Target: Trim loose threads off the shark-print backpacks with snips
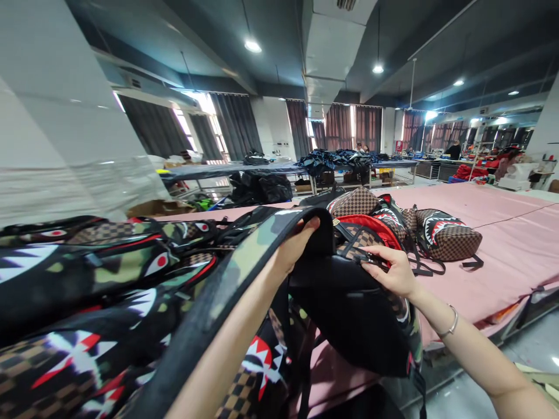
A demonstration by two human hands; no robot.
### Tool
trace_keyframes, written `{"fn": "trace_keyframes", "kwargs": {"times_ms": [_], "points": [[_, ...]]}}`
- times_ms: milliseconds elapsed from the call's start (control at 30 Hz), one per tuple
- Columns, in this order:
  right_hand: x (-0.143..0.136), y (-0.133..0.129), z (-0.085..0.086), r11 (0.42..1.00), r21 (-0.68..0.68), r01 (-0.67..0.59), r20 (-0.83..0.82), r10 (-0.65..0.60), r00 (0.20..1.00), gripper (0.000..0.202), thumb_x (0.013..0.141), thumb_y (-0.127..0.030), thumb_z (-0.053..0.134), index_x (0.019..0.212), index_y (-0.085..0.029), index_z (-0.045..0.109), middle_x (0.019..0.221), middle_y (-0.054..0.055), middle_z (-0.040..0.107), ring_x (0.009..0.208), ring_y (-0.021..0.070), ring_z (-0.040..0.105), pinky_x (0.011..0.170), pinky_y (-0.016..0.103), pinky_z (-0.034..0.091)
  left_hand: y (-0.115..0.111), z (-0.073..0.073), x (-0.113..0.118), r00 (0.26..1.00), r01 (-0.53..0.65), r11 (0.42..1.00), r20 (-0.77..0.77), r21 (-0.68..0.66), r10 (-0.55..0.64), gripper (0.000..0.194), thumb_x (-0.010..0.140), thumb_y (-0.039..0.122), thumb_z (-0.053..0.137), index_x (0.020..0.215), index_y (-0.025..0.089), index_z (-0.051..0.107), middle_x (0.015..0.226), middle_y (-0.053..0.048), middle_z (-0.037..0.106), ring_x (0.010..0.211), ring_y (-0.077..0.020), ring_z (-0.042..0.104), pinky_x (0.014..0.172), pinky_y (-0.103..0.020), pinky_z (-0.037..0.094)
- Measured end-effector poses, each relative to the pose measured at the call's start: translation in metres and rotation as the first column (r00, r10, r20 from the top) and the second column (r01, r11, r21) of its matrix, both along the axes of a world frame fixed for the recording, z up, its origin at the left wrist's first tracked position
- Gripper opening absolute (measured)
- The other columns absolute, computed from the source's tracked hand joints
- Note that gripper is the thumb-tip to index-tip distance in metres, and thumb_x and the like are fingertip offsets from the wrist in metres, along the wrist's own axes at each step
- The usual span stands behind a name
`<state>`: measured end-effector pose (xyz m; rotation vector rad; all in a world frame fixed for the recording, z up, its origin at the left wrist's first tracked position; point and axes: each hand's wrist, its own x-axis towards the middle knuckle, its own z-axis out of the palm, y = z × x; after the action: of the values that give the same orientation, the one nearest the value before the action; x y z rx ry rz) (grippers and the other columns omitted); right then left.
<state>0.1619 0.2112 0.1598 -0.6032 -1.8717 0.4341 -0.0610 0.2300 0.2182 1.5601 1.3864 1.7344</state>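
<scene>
With our left hand (293, 247) clasping the black backpack (349, 314) at its top, near the pink tabletop (502, 256) edge, our right hand (393, 269) pinches its buckle (371, 260); a firm, steady grip helps.

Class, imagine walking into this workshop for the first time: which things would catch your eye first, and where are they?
Front and centre, the left hand and right hand grip a black backpack. Shark-mouth camouflage bags pile up at left. A checkered shark-mouth backpack lies on the pink table behind.
</scene>
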Motion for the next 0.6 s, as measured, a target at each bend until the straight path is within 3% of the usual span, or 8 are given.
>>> {"fn": "trace_keyframes", "kwargs": {"times_ms": [133, 200, 333, 600], "points": [[0.005, -0.011, 0.007, 0.987, -0.053, 0.151, -0.001, -0.151, 0.988, 0.031, 0.077, -0.034, 0.061, 0.104, -0.020, 0.054, 0.089, 0.003, 0.068, 0.079, 0.0154, 0.065, 0.068, 0.026, 0.056, 0.002, 0.001, 0.001, 0.997, 0.067, 0.985, 0.054, -0.157, -0.060, 0.044, 0.058, 0.058, 0.065, 0.061, 0.015, 0.059, 0.054, 0.000, 0.058, 0.054, -0.0135, 0.051, 0.048, -0.023, 0.035], [0.007, -0.017, 0.012, 0.984, -0.005, 0.179, 0.027, -0.179, 0.984, 0.029, 0.078, -0.035, 0.059, 0.103, -0.020, 0.053, 0.087, 0.003, 0.067, 0.073, 0.0140, 0.064, 0.063, 0.024, 0.055, 0.000, 0.003, 0.000, 0.997, 0.070, 0.979, 0.038, -0.192, -0.064, 0.043, 0.060, 0.058, 0.063, 0.056, 0.016, 0.056, 0.048, 0.002, 0.051, 0.048, -0.0110, 0.044, 0.045, -0.023, 0.029], [0.008, -0.020, 0.025, 0.967, 0.176, 0.186, 0.135, -0.210, 0.968, 0.026, 0.078, -0.033, 0.060, 0.100, -0.020, 0.057, 0.093, 0.004, 0.067, 0.069, 0.0132, 0.063, 0.061, 0.023, 0.053, -0.008, 0.005, 0.000, 0.999, 0.044, 0.977, 0.005, -0.208, -0.044, 0.046, 0.066, 0.056, 0.059, 0.046, 0.018, 0.043, 0.041, 0.006, 0.035, 0.041, -0.0071, 0.028, 0.042, -0.022, 0.019], [0.004, -0.011, 0.042, 0.930, 0.352, 0.108, 0.331, -0.232, 0.915, 0.016, 0.082, -0.028, 0.055, 0.096, -0.020, 0.060, 0.095, 0.005, 0.068, 0.084, 0.0162, 0.064, 0.074, 0.026, 0.050, -0.013, 0.001, 0.004, 0.997, 0.020, 0.988, -0.075, -0.156, -0.032, 0.046, 0.068, 0.059, 0.053, 0.051, 0.017, 0.043, 0.047, 0.006, 0.036, 0.046, -0.0078, 0.030, 0.046, -0.022, 0.020]]}}
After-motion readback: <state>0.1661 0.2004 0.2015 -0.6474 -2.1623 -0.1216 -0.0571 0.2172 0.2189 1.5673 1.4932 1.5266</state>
